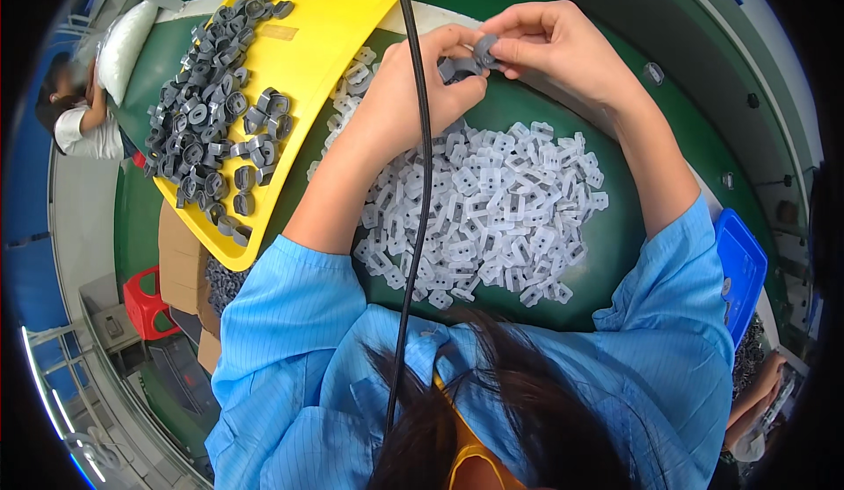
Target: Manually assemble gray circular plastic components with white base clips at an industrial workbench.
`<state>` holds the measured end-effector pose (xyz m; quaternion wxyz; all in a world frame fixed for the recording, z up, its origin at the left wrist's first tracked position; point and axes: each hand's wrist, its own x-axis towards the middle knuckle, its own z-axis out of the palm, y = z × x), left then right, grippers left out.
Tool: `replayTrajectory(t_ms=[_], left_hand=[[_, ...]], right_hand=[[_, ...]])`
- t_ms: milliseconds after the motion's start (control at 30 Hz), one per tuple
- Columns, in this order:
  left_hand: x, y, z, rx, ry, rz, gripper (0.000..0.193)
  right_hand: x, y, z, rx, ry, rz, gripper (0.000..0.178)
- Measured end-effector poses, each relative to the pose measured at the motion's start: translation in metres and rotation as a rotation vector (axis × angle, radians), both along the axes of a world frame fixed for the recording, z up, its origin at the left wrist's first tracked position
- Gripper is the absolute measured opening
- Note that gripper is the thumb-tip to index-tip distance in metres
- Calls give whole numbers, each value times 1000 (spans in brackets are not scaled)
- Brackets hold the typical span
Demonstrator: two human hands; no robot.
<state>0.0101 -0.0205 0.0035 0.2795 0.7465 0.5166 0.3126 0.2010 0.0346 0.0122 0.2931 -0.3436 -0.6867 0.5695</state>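
The grey ring-like part (483,51) is between the two hands, above the far side of the green table (519,108), close to the pale strip which seems to be its far edge. The right hand (563,50) comes to this part from the right side: its thumb and first finger are pinched on it, with almost no gap between them. The left hand (396,90) is on the other side, with its fingers curled about a darker grey piece (457,71), just beside the first one and apparently touching it. Whether they are two separate pieces or one, I cannot tell, because the fingers cover a part of them.

Neither hand is nearer in a clear way; both meet at the grey part. Its longer axis seems to run from the far side towards the body, across the line that joins the hands, but it is too small to be sure.

The heap of whitish pieces (483,213) lies on the table between the forearms, nearer to the body than the hands. The yellow tray (325,15) is to the left of the left arm, and many loose grey pieces (198,121) lie mostly along its left edge. A black cable (426,165) hangs in front of the left hand.
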Motion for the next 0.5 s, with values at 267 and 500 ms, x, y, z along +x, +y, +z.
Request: replayTrajectory(t_ms=[267, 500], left_hand=[[-3, 0, 13, -56, 82, 145, 27], [-14, 13, -6, 140, -92, 230, 26]], right_hand=[[-11, -12, 8, 336, -188, -83, 16], [11, 20, 4, 310, -353, -378, 16]])
